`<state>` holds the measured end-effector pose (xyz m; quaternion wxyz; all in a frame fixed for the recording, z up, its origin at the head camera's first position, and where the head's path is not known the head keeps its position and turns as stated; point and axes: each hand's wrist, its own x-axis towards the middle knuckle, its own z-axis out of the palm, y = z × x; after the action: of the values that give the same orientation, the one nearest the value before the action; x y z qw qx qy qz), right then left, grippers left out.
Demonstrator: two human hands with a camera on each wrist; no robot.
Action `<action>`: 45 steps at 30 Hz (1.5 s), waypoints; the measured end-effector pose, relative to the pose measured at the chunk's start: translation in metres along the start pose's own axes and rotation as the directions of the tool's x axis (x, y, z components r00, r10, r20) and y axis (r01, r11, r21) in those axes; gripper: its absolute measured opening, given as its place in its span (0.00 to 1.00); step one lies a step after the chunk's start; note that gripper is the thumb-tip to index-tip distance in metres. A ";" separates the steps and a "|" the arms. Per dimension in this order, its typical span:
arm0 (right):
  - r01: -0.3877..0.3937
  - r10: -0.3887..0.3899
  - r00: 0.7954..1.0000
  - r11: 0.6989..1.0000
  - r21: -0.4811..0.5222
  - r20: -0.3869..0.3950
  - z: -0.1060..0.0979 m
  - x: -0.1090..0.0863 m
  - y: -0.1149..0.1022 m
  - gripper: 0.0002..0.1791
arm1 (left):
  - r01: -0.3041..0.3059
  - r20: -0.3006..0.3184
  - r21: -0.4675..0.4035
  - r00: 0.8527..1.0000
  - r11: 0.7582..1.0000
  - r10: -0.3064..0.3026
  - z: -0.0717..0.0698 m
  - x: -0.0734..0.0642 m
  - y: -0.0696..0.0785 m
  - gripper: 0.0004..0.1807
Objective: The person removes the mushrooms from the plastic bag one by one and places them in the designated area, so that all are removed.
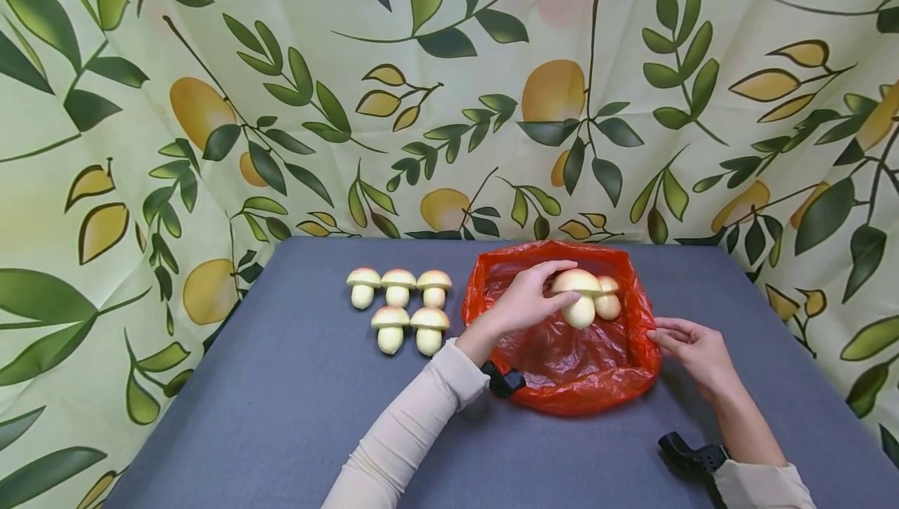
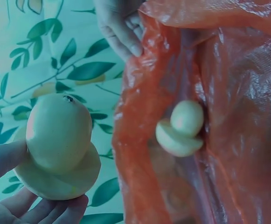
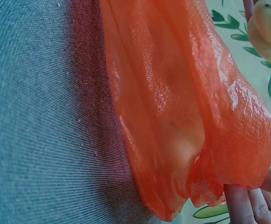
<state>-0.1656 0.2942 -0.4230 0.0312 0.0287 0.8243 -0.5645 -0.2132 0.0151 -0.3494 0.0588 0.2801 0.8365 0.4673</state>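
Observation:
My left hand point(image 1: 528, 296) grips a toy mushroom point(image 1: 577, 300) by its cap, over the open red plastic bag point(image 1: 572, 400). In the left wrist view this mushroom point(image 2: 60, 135) hangs stem toward the camera, thumb on one side and fingers beneath the cap. A second mushroom point(image 1: 607, 304) lies inside the bag, partly hidden behind the held one in the head view and plain in the left wrist view point(image 2: 186, 126). At the bag's right rim, my right hand point(image 1: 695, 349) pinches the red plastic between thumb and fingers point(image 3: 240, 205).
Several more mushrooms point(image 1: 398, 288) stand in two rows on the grey tabletop point(image 1: 281, 407), left of the bag. Behind the table hangs a leaf-patterned cloth point(image 1: 449, 103). Dark straps with small cameras point(image 1: 691, 458) circle both wrists.

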 end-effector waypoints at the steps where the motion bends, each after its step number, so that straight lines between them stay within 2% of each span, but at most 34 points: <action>1: -0.003 0.003 1.000 1.000 -0.001 0.000 0.000 0.000 0.000 0.04 | -0.003 -0.002 -0.008 1.000 1.000 0.003 -0.001 -0.001 0.000 0.27; 4: -0.016 0.015 1.000 1.000 -0.007 -0.002 -0.001 0.000 0.000 0.06 | -0.007 -0.005 -0.034 1.000 0.999 0.007 -0.003 -0.002 0.001 0.27; 12: -0.018 0.018 1.000 0.999 -0.040 -0.011 0.000 0.002 -0.002 0.19 | -0.009 -0.006 -0.130 1.000 0.991 0.008 -0.011 -0.012 0.005 0.28; 22: -0.028 0.028 1.000 0.998 -0.063 -0.011 0.001 0.000 -0.002 0.24 | -0.017 -0.032 -0.115 0.999 0.993 0.013 -0.019 -0.024 -0.003 0.27; 27: -0.031 0.030 0.999 0.997 -0.069 -0.011 0.001 0.001 -0.002 0.27 | -0.052 -0.057 -0.052 0.997 0.997 0.049 -0.023 -0.030 -0.007 0.27; 33: -0.014 0.014 1.000 0.998 -0.063 -0.013 0.001 0.002 -0.003 0.23 | -0.059 -0.081 -0.020 0.995 0.998 0.057 -0.028 -0.039 -0.010 0.28; 38: 0.020 -0.020 1.000 1.000 -0.020 -0.002 0.000 0.002 0.000 0.05 | -0.068 -0.090 -0.009 0.994 0.998 0.067 -0.032 -0.048 -0.010 0.28; 42: 0.030 -0.030 1.000 1.000 -0.003 -0.001 0.000 0.002 0.000 0.09 | -0.101 -0.102 -0.007 0.990 0.995 0.100 -0.034 -0.055 -0.012 0.27; 45: 0.020 -0.020 1.000 1.000 0.000 0.004 0.000 0.002 0.001 0.07 | -0.127 -0.110 -0.005 0.986 0.992 0.126 -0.035 -0.059 -0.016 0.26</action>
<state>-0.1671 0.2945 -0.4243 0.0272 0.0193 0.8246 -0.5647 -0.1829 -0.0489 -0.3523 -0.0153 0.3061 0.8162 0.4898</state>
